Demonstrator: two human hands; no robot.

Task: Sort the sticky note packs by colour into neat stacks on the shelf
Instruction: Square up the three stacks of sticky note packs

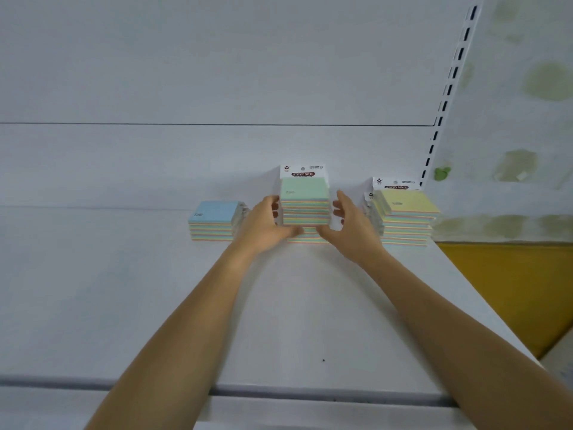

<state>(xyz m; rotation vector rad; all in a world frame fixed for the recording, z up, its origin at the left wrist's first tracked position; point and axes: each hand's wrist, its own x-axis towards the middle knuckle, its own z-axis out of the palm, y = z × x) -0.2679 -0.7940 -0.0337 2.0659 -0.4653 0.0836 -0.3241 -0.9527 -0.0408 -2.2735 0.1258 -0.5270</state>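
Observation:
Three stacks of sticky note packs stand at the back of the white shelf (310, 305): a blue-topped stack (214, 221) on the left, a green-topped stack (305, 206) in the middle and a yellow-topped stack (406, 218) on the right. My left hand (263, 225) grips the green-topped stack, with fingers on its left side and the thumb along its lower front. On the stack's right is my right hand (350, 225). Its thumb reaches the lower front, and its relaxed fingers sit slightly off the side. The green stack's upper packs sit slightly offset from the lowest ones.
The shelf's white back panel (217, 150) rises right behind the stacks. A slotted upright (446, 97) marks the shelf's right end, beside a stained wall and a yellow panel (511, 283). The shelf's front edge (310, 394) runs near the bottom of the view.

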